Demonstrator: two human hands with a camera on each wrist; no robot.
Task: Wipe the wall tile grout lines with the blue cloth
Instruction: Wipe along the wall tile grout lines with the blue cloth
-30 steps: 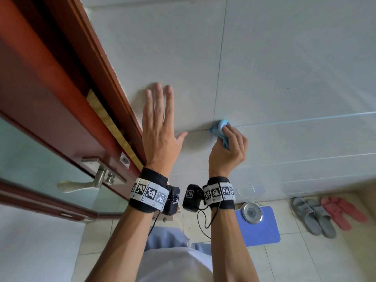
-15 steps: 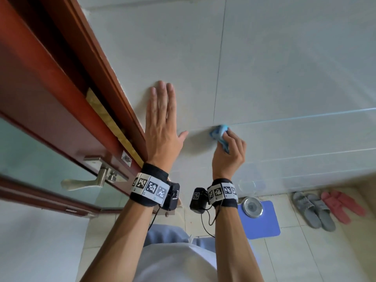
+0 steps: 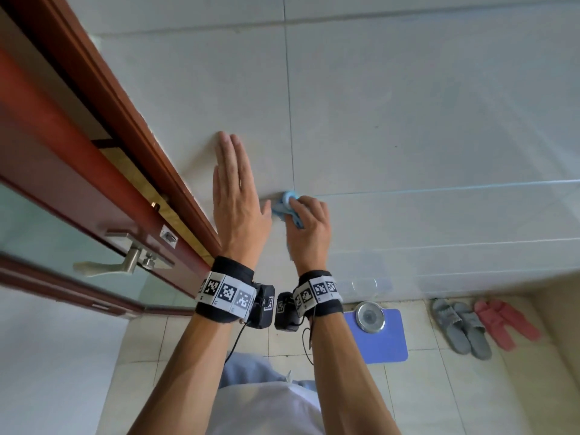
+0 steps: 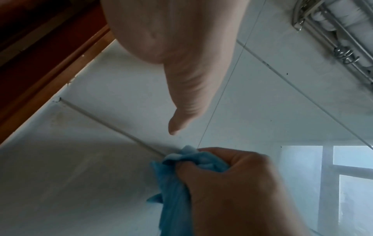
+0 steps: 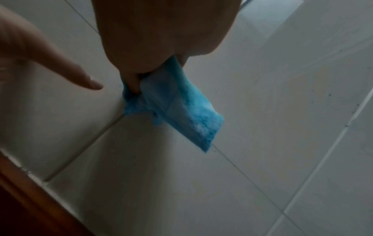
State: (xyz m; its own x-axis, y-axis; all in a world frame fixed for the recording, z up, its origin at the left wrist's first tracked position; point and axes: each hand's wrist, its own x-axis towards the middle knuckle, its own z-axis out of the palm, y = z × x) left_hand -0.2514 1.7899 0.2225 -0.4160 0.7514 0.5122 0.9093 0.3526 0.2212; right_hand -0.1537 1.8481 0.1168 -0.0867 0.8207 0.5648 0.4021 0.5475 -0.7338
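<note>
Left hand (image 3: 238, 211) flat, fingers straight, on wall tile (image 3: 408, 114); right hand (image 3: 309, 230) grips blue cloth (image 3: 287, 204) at grout line (image 3: 439, 190).

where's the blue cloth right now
In the head view the blue cloth is bunched in the right hand, pressed on the horizontal grout line beside the flat left hand.

Left hand (image 3: 233, 211) lies flat on the pale tiled wall (image 3: 408, 105), just right of the red-brown wooden door frame (image 3: 131, 120). Right hand (image 3: 309, 230) sits immediately right of it, gripping the bunched blue cloth (image 3: 287, 207), which touches the wall where the horizontal grout line (image 3: 439, 189) meets the vertical one. Below on the tiled floor (image 3: 439, 387), along the wall foot: blue bathroom scale (image 3: 381, 335), then grey slippers (image 3: 459, 328), then pink slippers (image 3: 505, 323) furthest right.
</note>
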